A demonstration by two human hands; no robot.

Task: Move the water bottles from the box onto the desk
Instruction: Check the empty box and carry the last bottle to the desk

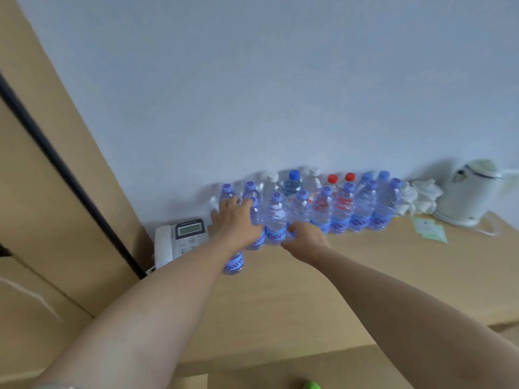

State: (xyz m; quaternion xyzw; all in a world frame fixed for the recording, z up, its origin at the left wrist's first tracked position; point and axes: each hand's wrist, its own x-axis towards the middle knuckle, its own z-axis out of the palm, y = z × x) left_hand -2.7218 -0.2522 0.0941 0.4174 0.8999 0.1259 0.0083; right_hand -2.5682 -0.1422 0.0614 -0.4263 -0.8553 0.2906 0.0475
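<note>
Water bottles [309, 204] stand upright in two rows on the counter [351, 276] against the wall, between a telephone [179, 238] and a kettle [467, 192]; the box is not in view. Left hand [236, 223] wraps the leftmost bottles, its grip closed round them. Right hand [306, 238] curls round a front-row bottle low down. Judged full, heavy, thin-walled and smooth: best taken mid-body, not by the cap.

bottle labels [275, 235] blurred, phone display [191, 229] perhaps unreadable, nothing legible
</note>
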